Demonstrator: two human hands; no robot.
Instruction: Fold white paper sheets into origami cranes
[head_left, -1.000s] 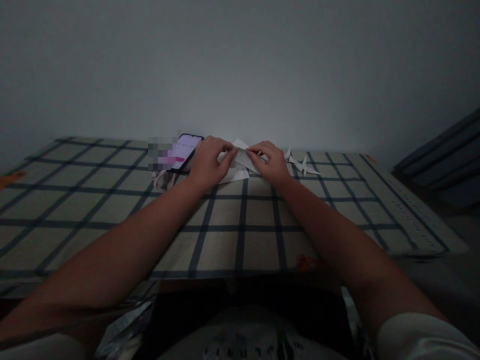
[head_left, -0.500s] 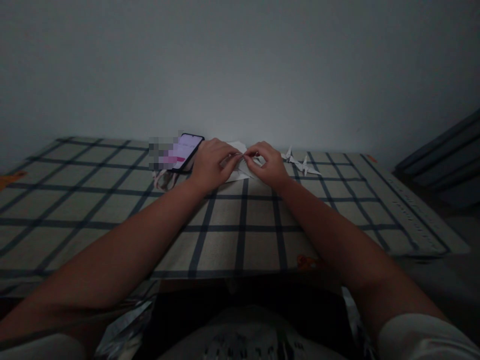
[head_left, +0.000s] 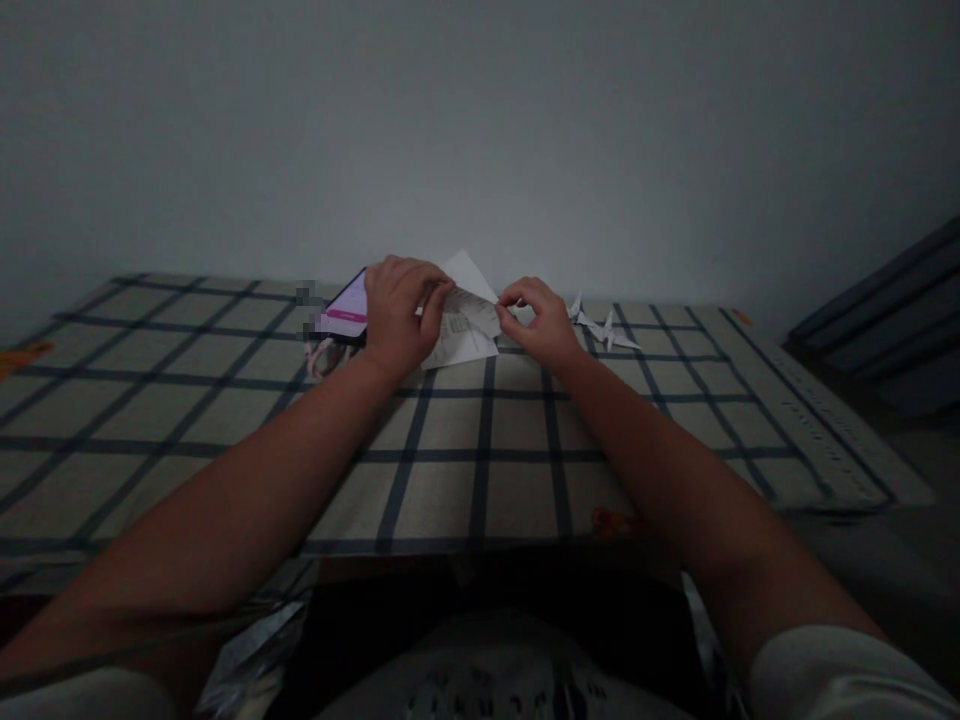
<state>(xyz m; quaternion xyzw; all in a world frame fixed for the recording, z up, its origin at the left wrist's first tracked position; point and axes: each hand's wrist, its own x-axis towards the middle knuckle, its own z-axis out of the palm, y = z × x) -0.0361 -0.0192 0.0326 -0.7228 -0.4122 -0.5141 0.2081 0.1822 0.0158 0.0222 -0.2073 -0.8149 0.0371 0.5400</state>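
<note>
A sheet of paper (head_left: 475, 309) with faint print is stretched between my two hands over the table. My left hand (head_left: 406, 305) pinches its upper left part between thumb and fingers. At its right corner, the thumb and fingertips of my right hand (head_left: 536, 318) close on the edge. Beneath it lies more white paper (head_left: 466, 270), one corner pointing toward the wall. Just right of my right hand stand white folded paper cranes (head_left: 604, 331). The dim light hides the finer creases.
A phone (head_left: 347, 311) with a lit screen lies left of my left hand, partly covered by it. A pinkish cord or strap (head_left: 321, 358) rests beside it. A checked cloth (head_left: 517, 480) covers the table, which meets a plain wall (head_left: 480, 130).
My left hand has moved left, away from my right hand, and now covers part of the phone. The paper between them is opened out and more of it shows.
</note>
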